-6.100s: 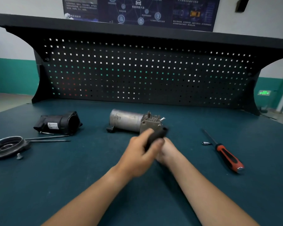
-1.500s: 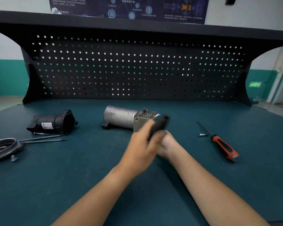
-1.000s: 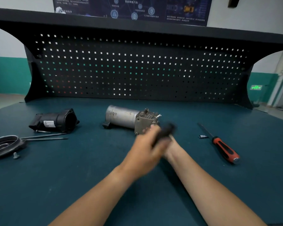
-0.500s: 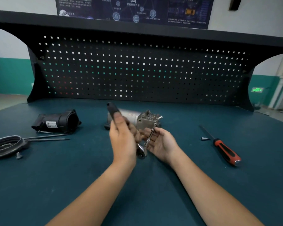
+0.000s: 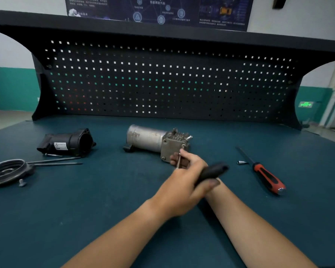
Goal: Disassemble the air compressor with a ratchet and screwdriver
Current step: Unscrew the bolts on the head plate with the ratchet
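Just beside the compressor point(image 5: 149, 141), left grip point(image 5: 182, 192) holds the ratchet point(image 5: 215, 170).

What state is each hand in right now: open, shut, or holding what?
Left hand: closed, gripping the black ratchet handle.
Right hand: closed, pinching the thin silver ratchet shaft at the grey metal air compressor.

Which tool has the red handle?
The screwdriver, lying untouched on the table at the right. The other tool, the ratchet, has an all-black handle and is gripped by the left hand.
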The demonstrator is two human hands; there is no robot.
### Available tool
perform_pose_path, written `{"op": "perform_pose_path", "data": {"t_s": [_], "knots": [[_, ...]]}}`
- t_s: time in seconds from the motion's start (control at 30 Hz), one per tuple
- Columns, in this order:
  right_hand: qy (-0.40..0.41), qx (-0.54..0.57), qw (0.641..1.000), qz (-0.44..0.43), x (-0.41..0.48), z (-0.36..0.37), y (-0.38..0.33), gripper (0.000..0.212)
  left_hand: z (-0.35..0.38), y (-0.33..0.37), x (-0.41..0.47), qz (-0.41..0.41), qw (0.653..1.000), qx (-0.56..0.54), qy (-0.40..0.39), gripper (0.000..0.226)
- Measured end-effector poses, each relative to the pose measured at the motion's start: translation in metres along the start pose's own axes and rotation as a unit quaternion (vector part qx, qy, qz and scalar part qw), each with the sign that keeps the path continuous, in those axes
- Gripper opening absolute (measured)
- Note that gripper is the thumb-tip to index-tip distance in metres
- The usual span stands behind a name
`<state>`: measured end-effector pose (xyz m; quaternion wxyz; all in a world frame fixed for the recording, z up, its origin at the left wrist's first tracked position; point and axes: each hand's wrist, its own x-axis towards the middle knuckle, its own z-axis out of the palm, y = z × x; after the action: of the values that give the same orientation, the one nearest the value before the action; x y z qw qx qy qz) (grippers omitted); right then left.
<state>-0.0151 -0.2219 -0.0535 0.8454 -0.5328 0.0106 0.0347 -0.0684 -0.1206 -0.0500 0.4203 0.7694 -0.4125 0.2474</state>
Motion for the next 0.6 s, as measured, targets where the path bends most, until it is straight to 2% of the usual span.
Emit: {"op": "perform_pose_path", "data": {"t_s": [0.07, 0.1, 0.13, 0.17, 0.23, 0.3, 0.33, 0.37, 0.4, 0.43, 0.5, 0.53, 0.57, 0.6], "knots": [[0.001, 0.016, 0.999, 0.029, 0.011, 0.004, 0.000, 0.025, -0.001, 0.003, 0.004, -0.030, 0.985, -0.114, 0.124, 0.038], [0.006, 0.017, 0.999, 0.034, 0.015, 0.007, 0.000, 0.025, -0.005, 0.006, 0.007, -0.074, 0.960, -0.186, 0.194, 0.038], [0.016, 0.016, 0.999, 0.034, 0.021, 0.006, 0.001, 0.027, -0.010, 0.006, 0.011, -0.128, 0.918, -0.266, 0.265, 0.040], [0.025, 0.017, 0.999, 0.039, 0.023, 0.006, 0.000, 0.029, -0.016, 0.003, 0.016, -0.179, 0.862, -0.344, 0.327, 0.043], [0.017, 0.026, 0.998, 0.049, 0.023, 0.003, 0.000, 0.029, -0.031, -0.008, 0.022, -0.254, 0.756, -0.440, 0.412, 0.041], [0.013, 0.040, 0.998, 0.050, 0.019, 0.005, 0.000, 0.027, -0.043, -0.017, 0.024, -0.290, 0.687, -0.496, 0.445, 0.041], [0.020, 0.045, 0.997, 0.054, 0.020, 0.005, 0.000, 0.026, -0.046, -0.021, 0.025, -0.296, 0.671, -0.512, 0.448, 0.041], [0.024, 0.060, 0.996, 0.056, 0.021, 0.007, 0.000, 0.026, -0.047, -0.022, 0.025, -0.297, 0.671, -0.515, 0.442, 0.041], [0.029, 0.065, 0.996, 0.057, 0.022, 0.007, 0.000, 0.026, -0.046, -0.022, 0.025, -0.287, 0.689, -0.507, 0.431, 0.041], [0.023, 0.069, 0.996, 0.060, 0.019, 0.009, -0.001, 0.027, -0.043, -0.019, 0.026, -0.270, 0.724, -0.483, 0.413, 0.040], [0.022, 0.059, 0.996, 0.064, 0.017, 0.010, -0.002, 0.029, -0.035, -0.010, 0.025, -0.205, 0.821, -0.410, 0.341, 0.039], [0.023, 0.053, 0.996, 0.062, 0.017, 0.008, -0.003, 0.029, -0.030, -0.006, 0.021, -0.145, 0.888, -0.334, 0.281, 0.037], [0.018, 0.049, 0.997, 0.057, 0.015, 0.007, -0.004, 0.030, -0.025, -0.004, 0.016, -0.083, 0.952, -0.223, 0.190, 0.036], [0.010, 0.042, 0.998, 0.049, 0.014, 0.006, -0.004, 0.031, -0.019, -0.003, 0.010, -0.023, 0.991, -0.097, 0.089, 0.039]]}}
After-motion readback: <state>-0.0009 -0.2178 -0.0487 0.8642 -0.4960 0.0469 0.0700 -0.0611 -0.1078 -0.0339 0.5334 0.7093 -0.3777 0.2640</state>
